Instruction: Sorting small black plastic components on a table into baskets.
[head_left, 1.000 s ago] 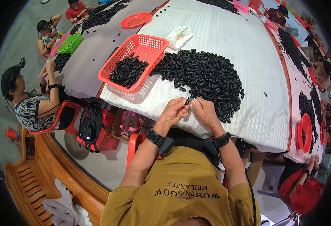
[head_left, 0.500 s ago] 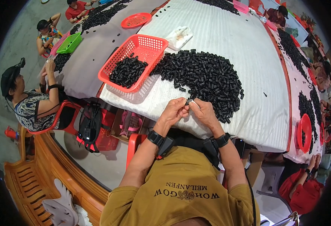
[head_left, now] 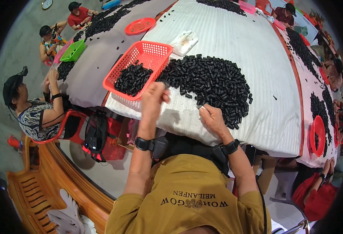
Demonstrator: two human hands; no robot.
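Note:
My left hand (head_left: 154, 97) is raised at the near right corner of a red plastic basket (head_left: 161, 43). Its fingers are curled and smeared by motion; what they hold, if anything, I cannot make out. Small black cylindrical pieces (head_left: 132, 80) lie in the near part of the basket. Beside the near edge of a large pile of the same black pieces (head_left: 214, 78), my right hand (head_left: 213, 119) is closed. A small pale, shiny-tipped object (head_left: 199, 107) sticks out between its thumb and forefinger; most of it is hidden in the grip.
A white cloth (head_left: 269, 78) covers the table. Beyond the basket are a crumpled white packet (head_left: 184, 42) and a red round tray (head_left: 140, 26). At the left, a person (head_left: 38, 113) sits by a green basket (head_left: 73, 51). Another red basket (head_left: 317, 136) stands at the right.
My hands were together over the table edge with a small dark piece between them. My left hand has moved left and away from me to the basket; my right has barely moved.

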